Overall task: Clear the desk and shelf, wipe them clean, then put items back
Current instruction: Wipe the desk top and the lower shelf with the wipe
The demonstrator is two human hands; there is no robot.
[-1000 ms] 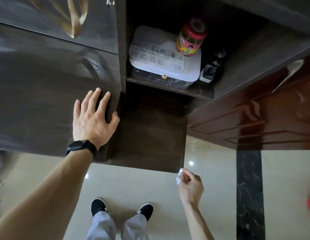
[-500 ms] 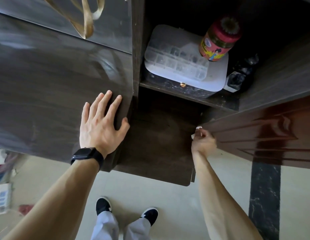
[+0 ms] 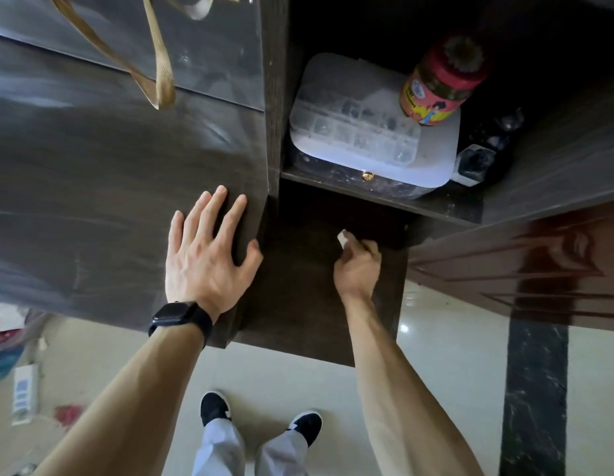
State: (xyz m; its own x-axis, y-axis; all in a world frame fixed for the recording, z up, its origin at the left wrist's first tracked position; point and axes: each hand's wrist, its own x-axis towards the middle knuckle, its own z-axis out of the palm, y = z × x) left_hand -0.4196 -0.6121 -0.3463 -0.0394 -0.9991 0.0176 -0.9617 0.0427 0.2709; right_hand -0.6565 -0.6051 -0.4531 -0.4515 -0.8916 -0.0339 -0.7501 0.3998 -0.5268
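Broadly, the dark wood-grain desk panel [image 3: 92,207] fills everything under and to the left of the left hand [image 3: 206,266]; its laminate is smooth, streaked and dully reflective. To the right of the right hand [image 3: 358,266] stands a glossy red-brown door [image 3: 539,262] with moulded rectangular panels. Between the two hands lies the flat matte shelf board [image 3: 298,304], dark brown and square-cornered. Just beyond the right hand's fingers, one level up, a rounded white plastic box [image 3: 432,159] sits in the compartment, with a clear gridded organiser [image 3: 353,132] lying on top. A cylindrical jar [image 3: 436,94] with a pink ribbed lid and yellow label stands on the box's far corner. The left hand lies flat on the desk panel, fingers straight and spread, thumb at the panel's edge. The right hand's fingers are curled, pinching a small white wipe [image 3: 342,238] against the shelf board. A black rectangular watch [image 3: 176,317] bands the left wrist.
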